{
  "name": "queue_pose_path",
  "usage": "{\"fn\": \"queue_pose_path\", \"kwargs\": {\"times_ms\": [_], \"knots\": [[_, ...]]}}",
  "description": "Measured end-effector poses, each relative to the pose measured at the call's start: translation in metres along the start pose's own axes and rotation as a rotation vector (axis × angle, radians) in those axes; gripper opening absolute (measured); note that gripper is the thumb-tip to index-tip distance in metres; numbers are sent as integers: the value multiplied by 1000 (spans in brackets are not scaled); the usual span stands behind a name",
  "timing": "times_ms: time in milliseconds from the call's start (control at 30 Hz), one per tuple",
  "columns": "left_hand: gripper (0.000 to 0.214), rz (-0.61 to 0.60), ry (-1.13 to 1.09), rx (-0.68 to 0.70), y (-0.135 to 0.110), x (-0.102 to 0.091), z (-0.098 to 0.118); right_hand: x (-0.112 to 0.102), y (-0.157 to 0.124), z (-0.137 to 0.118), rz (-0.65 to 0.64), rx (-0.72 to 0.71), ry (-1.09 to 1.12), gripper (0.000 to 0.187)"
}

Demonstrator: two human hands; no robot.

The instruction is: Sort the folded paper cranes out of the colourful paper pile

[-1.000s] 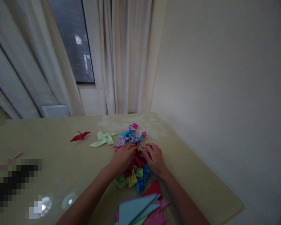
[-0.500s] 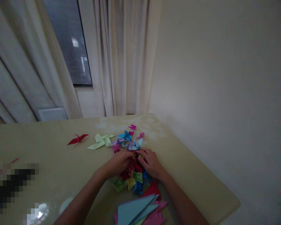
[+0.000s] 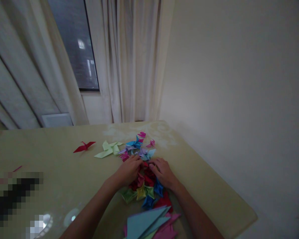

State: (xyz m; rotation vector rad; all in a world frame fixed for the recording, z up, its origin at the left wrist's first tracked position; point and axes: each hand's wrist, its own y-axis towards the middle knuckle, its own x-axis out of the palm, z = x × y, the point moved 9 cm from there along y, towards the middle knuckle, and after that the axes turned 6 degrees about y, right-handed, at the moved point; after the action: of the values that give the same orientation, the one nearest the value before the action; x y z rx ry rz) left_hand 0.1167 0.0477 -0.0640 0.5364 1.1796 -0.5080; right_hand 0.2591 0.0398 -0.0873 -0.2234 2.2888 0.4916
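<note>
Left hand (image 3: 131, 168) faces right hand (image 3: 163, 171) — both palm-down.

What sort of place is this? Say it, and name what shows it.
Probably a room in a home: long pale curtains hang beside a dark window, and a pale patterned table near the wall holds colourful folded-paper pieces.

Curtains (image 3: 139, 66) flank a dark window (image 3: 74, 43); wall (image 3: 226, 83) at right.
</note>
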Motion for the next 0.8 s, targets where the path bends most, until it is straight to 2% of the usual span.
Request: {"fn": "queue_pose_path", "kwargs": {"times_ms": [133,233,300,367,400,467,533,633,733,800], "knots": [[30,16,-97,12,1,2,0,-1,-1,4,18,32,-36,40],[27,66,-141,-33,2,-16,-19,-5,-3,10,59,56,-20,48],[29,146,-135,-115,-3,-38,-48,-10,-3,11,88,41,8,47],[36,275,-89,-250,-18,-64,-89,-14,-4,10,115,14,46,44],[38,368,-43,-344,-30,-76,-112,-15,-3,9,121,0,63,44],[39,605,151,-631,-71,-98,-156,-13,-3,5,102,-24,79,42],[49,659,255,-824,-104,-97,-187,-9,-2,0,68,-38,70,41],[63,642,225,-972,-132,-79,-218,-7,-3,-5,65,-42,64,41],[68,630,186,-1036,-135,-71,-235,-12,-4,-4,114,-38,79,41],[65,563,178,-1050,-128,-68,-244,-15,-6,-2,141,-33,86,41]]}}
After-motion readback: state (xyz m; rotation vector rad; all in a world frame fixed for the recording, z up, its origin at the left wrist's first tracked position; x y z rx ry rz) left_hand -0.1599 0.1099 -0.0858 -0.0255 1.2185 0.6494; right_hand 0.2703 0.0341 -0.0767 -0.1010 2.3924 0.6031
